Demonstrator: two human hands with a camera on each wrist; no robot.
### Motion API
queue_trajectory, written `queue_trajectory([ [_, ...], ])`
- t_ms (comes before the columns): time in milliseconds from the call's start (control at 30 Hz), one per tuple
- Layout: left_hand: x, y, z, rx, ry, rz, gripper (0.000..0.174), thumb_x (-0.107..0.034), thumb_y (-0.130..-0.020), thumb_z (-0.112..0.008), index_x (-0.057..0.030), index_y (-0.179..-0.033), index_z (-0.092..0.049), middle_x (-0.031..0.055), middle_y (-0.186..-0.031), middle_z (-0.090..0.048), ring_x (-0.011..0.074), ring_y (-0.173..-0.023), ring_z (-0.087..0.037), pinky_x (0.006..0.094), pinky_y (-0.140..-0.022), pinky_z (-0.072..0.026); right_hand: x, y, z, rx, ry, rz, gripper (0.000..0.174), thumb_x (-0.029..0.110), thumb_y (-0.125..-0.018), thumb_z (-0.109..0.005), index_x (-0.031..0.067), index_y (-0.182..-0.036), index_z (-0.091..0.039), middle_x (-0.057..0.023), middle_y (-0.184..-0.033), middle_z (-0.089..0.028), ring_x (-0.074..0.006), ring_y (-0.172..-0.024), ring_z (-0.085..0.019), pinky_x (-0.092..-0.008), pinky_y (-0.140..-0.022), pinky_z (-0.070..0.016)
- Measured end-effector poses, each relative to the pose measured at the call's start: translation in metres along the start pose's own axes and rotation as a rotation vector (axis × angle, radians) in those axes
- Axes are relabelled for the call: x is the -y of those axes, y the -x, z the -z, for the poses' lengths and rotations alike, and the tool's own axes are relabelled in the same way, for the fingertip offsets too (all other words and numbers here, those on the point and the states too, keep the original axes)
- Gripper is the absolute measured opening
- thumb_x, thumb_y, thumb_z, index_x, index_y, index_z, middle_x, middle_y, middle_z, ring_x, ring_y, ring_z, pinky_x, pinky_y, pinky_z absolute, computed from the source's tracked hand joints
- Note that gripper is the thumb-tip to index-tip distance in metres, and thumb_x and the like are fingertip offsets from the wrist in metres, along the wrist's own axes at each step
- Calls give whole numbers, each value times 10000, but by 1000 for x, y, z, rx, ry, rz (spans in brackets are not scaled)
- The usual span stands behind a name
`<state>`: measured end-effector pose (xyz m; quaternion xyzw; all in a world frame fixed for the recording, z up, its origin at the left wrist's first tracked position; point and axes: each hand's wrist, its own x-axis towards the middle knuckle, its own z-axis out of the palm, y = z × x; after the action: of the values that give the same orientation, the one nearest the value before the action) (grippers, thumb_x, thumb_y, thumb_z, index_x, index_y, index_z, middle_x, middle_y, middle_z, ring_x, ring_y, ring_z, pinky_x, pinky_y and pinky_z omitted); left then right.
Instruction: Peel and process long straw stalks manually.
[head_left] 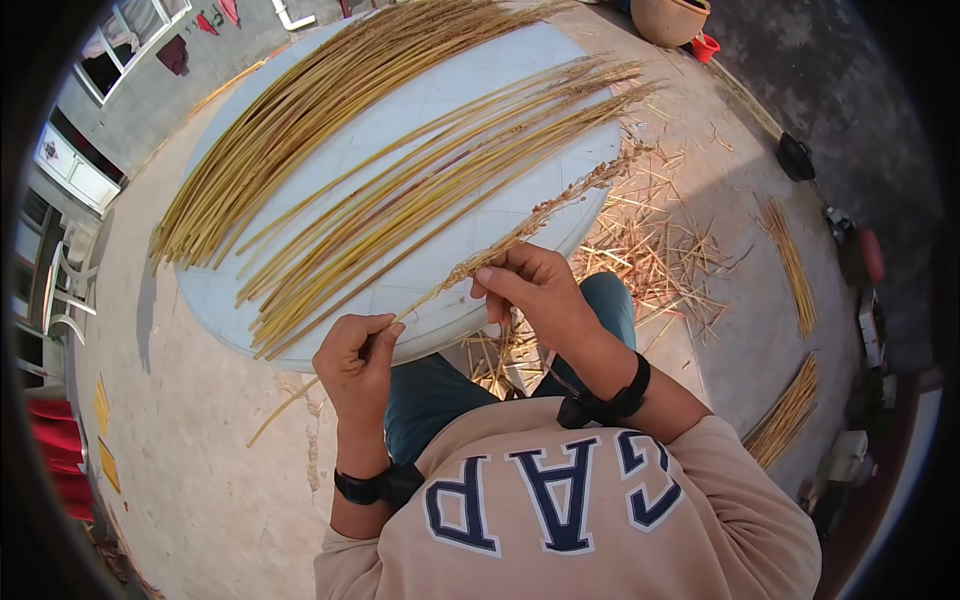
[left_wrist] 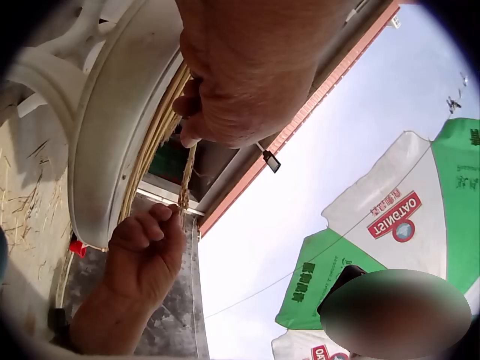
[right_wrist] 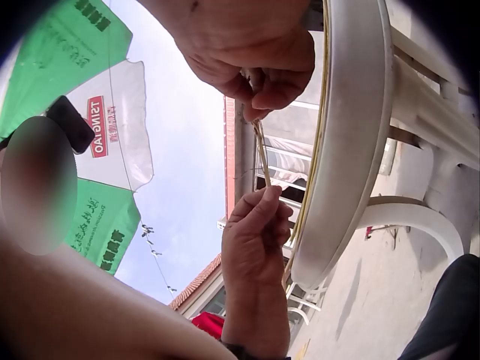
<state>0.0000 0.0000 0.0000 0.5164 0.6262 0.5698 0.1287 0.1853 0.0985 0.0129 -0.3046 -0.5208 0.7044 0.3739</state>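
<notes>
a dry stalk (head_left: 418, 302) runs slantwise between the two hands, its feathery seed head (head_left: 560, 203) reaching up and away past the right hand (head_left: 540, 300) and its bare lower end sticking out below and left of the left hand (head_left: 355, 370). the left hand pinches the stalk between thumb and fingers; the right hand pinches it with thumb and fingers near the base of the seed head. both hands are just beside the near rim of a round white table (head_left: 215, 305).

on the table, just beyond the hands, lies a loose row of stalks (head_left: 390, 205), side by side; farther from the hands is a thicker pile of stalks (head_left: 290, 125). to the right of the right hand, broken bits of straw (head_left: 660, 240) are scattered on the ground, and past them lie two small bundles (head_left: 790, 265). well to the left of the left hand stands a white chair (head_left: 70, 285). each wrist wears a black strap (head_left: 365, 487).
</notes>
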Motion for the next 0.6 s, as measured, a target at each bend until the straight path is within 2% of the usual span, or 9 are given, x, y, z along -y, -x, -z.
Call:
queue_trajectory([
  [67,-1,0,0,3,-17,-3,88,24,-696,-695,0,-761,-640,38,-641,-544,89,-531,-461,196,-483,-342,-1,-1,-1,-19,-17,-22,134,127,-853,-569,-4,-881,-582,-46,-760,-615,-62,-548,-545,-180,-461,-426],
  [200,-5,-4,3,-8,-71,-65,97,36,-686,-693,0,-759,-639,40,-634,-537,88,-535,-464,199,-483,-345,-4,-2,-3,-39,-8,-12,104,92,-856,-550,-2,-870,-594,-48,-748,-616,-73,-539,-554,-196,-462,-433],
  [400,-7,-4,6,-62,-159,-159,112,46,-674,-697,-1,-757,-638,59,-627,-535,121,-537,-485,222,-485,-372,-6,1,-6,-51,142,-52,113,88,-827,-563,-14,-876,-569,-48,-715,-605,-57,-545,-550,-186,-470,-441],
  [467,-11,-3,8,-30,-218,-104,89,50,-704,-680,30,-771,-624,63,-684,-576,111,-640,-538,207,-595,-429,-6,3,-8,-71,357,88,106,54,-824,-552,-22,-898,-558,-36,-698,-593,-68,-563,-561,-201,-485,-439],
  [500,-11,-3,8,-30,-218,-103,89,50,-704,-680,30,-771,-624,63,-684,-576,111,-640,-538,207,-595,-429,-9,4,-8,-70,357,88,106,54,-824,-552,-22,-898,-558,-36,-698,-593,-68,-563,-561,-201,-485,-439],
  [567,-11,-2,5,-66,-163,-65,90,51,-704,-679,28,-771,-624,58,-686,-575,108,-647,-538,207,-609,-434,-17,4,-7,-115,671,398,111,30,-791,-576,-14,-887,-542,-68,-684,-592,-114,-567,-582,-231,-498,-450],
  [600,-10,-2,5,-66,-163,-66,90,51,-704,-679,28,-771,-624,58,-686,-575,108,-647,-538,207,-609,-434,-18,3,-7,-115,670,399,111,30,-791,-576,-14,-887,-542,-68,-684,-592,-114,-567,-582,-231,-498,-450],
])
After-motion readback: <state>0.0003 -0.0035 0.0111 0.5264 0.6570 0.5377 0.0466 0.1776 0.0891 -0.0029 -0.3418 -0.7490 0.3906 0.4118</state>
